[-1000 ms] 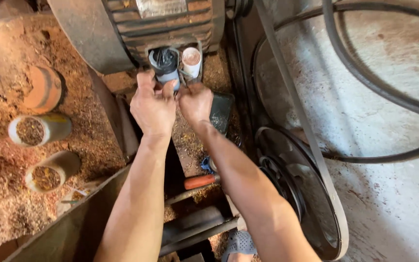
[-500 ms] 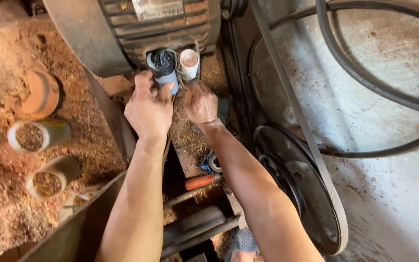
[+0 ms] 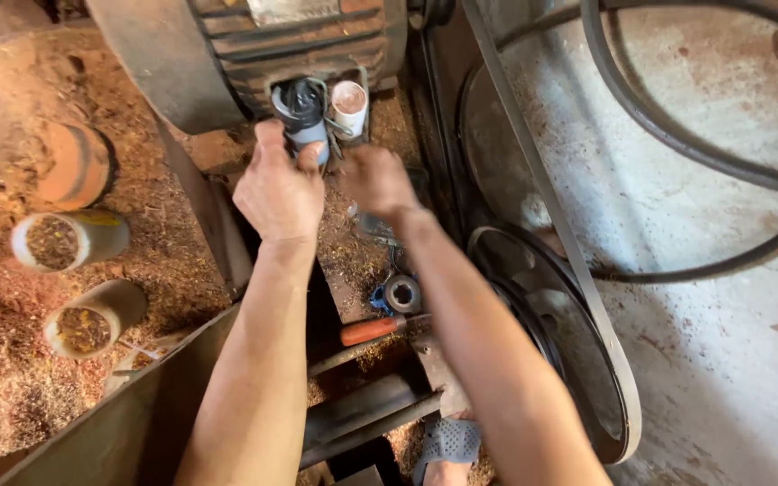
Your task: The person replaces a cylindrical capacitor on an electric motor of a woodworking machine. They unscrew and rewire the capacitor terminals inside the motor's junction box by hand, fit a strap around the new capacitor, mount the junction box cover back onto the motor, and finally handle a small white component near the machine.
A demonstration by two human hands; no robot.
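Sawdust blankets the workshop floor on the left, bare stained concrete on the right, and both arms reach up between them. Left hand is closed around the lower end of a dark grey capacitor cylinder, thumb and fingers wrapped on it, right at the open terminal recess of the ribbed electric motor. Right hand sits just beside it, blurred, fingers curled in; whether it pinches anything, I cannot tell. 1 white cylinder stands in the recess right next to the grey one, touching or nearly so. Below the wrists, a tape roll and an orange-handled screwdriver lie on the dusty frame. Further right, a drive belt runs down to a large pulley wheel. Far left, 2 sawdust-filled tubes lie on their sides.
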